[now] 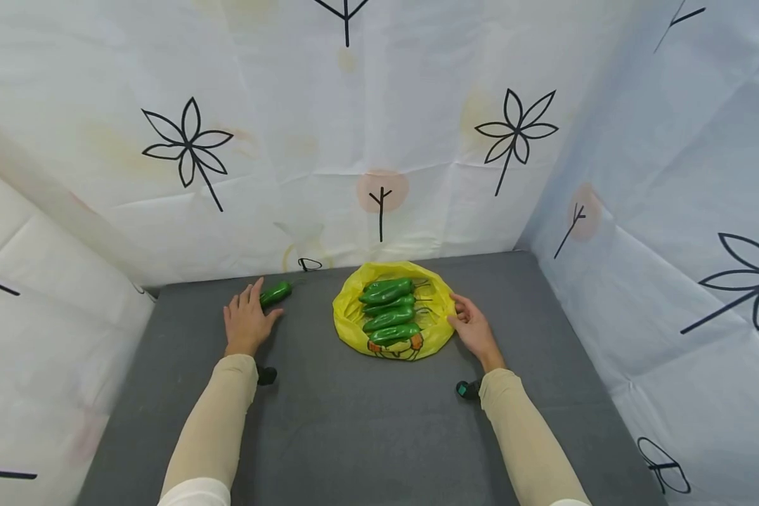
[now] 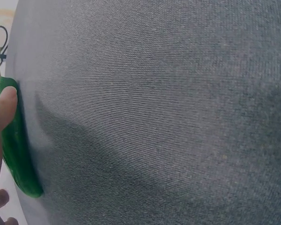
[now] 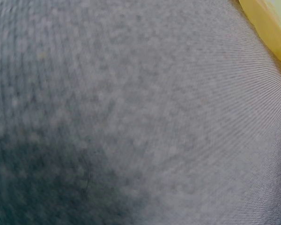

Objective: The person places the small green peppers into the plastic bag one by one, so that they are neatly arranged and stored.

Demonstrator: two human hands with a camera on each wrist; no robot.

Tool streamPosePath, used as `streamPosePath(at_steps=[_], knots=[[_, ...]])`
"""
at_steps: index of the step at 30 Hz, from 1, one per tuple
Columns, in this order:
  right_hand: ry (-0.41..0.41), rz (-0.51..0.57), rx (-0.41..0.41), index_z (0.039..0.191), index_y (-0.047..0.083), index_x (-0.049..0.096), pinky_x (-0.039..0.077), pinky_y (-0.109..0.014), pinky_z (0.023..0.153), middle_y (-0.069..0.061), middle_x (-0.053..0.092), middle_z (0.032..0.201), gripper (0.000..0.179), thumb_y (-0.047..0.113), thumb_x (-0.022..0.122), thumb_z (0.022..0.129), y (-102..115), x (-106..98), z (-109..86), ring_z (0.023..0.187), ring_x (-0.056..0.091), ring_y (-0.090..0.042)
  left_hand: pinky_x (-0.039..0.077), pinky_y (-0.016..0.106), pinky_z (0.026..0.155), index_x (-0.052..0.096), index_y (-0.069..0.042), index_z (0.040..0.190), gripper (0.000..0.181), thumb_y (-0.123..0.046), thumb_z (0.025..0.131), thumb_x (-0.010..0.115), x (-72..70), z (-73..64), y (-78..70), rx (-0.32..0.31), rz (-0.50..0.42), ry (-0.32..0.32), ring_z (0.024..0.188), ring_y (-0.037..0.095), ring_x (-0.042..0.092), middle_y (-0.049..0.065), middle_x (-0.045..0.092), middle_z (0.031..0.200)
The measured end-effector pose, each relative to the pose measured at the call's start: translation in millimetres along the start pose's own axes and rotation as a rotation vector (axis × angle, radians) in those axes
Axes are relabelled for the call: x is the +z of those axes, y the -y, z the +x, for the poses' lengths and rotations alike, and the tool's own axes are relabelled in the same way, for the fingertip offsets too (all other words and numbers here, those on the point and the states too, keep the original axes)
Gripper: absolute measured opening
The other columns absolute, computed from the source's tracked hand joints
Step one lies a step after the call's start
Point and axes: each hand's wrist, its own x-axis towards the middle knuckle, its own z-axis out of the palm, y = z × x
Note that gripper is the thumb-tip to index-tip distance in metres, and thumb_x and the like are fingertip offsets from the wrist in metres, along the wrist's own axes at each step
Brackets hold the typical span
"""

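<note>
A loose green chili pepper (image 1: 275, 294) lies on the grey table at the left, its thin stem pointing away to the right. Spread around it is my left hand (image 1: 248, 323), with fingers extended past its near end. In the left wrist view, the thumb overlaps the pepper (image 2: 19, 154) near its stem end. An opened yellow plastic bag (image 1: 348, 330) with its rim rolled down holds several green chili peppers (image 1: 388, 316), lying side by side. At the bag's right rim, my right hand (image 1: 474, 332) pinches the edge. Only a strip of the bag (image 3: 267, 28) shows in the right wrist view.
The grey table (image 1: 367, 429) reaches back to a white cloth wall (image 1: 278, 211) with printed leaves. More patterned cloth (image 1: 689, 197) hangs at the right and left sides. Dark wrist devices (image 1: 468, 389) sit under both forearms.
</note>
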Motion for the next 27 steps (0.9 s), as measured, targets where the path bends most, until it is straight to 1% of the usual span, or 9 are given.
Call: streamPosePath(at_steps=[5, 10, 15, 20, 24, 27], knots=[[-0.007, -0.005, 0.001, 0.152, 0.02, 0.048, 0.045, -0.033, 0.088, -0.015, 0.057, 0.135, 0.052, 0.011, 0.061, 0.102, -1, 0, 0.3, 0.104, 0.052, -0.023, 0.016, 0.074, 0.12, 0.015, -0.013, 0.164, 0.087, -0.037, 0.099, 0.067, 4.0, 0.5, 4.8, -0.011, -0.019, 0.011, 0.144, 0.056, 0.031, 0.032, 0.035, 0.158], [-0.008, 0.007, 0.003, 0.152, 0.02, 0.048, 0.045, -0.033, 0.088, -0.015, 0.057, 0.135, 0.052, 0.011, 0.061, 0.102, -3, -1, 0.3, 0.104, 0.052, -0.023, 0.022, 0.072, 0.119, 0.018, -0.008, 0.163, 0.083, -0.033, 0.1, 0.065, 4.4, 0.6, 3.9, -0.043, -0.029, 0.023, 0.138, 0.057, 0.038, 0.035, 0.041, 0.152], [-0.015, -0.003, -0.004, 0.152, 0.02, 0.048, 0.045, -0.028, 0.085, -0.016, 0.058, 0.134, 0.052, 0.011, 0.061, 0.102, -2, -2, -0.4, 0.101, 0.052, -0.02, 0.028, 0.07, 0.117, 0.032, -0.006, 0.158, 0.068, -0.03, 0.102, 0.063, 8.5, 0.5, 3.0, -0.071, -0.055, -0.007, 0.135, 0.055, 0.043, 0.032, 0.044, 0.151], [-0.014, 0.006, -0.014, 0.151, 0.018, 0.05, 0.046, -0.027, 0.083, -0.016, 0.058, 0.132, 0.052, 0.01, 0.062, 0.102, 0, -1, -0.9, 0.1, 0.053, -0.021, 0.039, 0.07, 0.106, 0.041, -0.006, 0.155, 0.058, -0.026, 0.104, 0.06, 11.9, -2.9, 1.9, -0.09, -0.069, -0.021, 0.131, 0.052, 0.047, 0.03, 0.046, 0.148], [-0.017, 0.0, -0.012, 0.152, 0.019, 0.049, 0.045, -0.026, 0.083, -0.016, 0.057, 0.132, 0.052, 0.011, 0.062, 0.102, 0, -1, -0.8, 0.101, 0.053, -0.019, 0.042, 0.069, 0.103, 0.045, -0.007, 0.153, 0.055, -0.022, 0.103, 0.062, 12.0, -5.8, -1.4, -0.085, -0.072, -0.049, 0.13, 0.051, 0.048, 0.029, 0.049, 0.145], [-0.017, 0.0, -0.012, 0.152, 0.019, 0.049, 0.045, -0.025, 0.084, -0.015, 0.057, 0.132, 0.052, 0.012, 0.062, 0.102, -1, 0, -0.9, 0.101, 0.053, -0.019, 0.043, 0.067, 0.104, 0.049, -0.007, 0.149, 0.051, -0.019, 0.101, 0.064, 13.2, -6.4, -2.5, -0.097, -0.112, -0.077, 0.129, 0.049, 0.049, 0.029, 0.052, 0.142]])
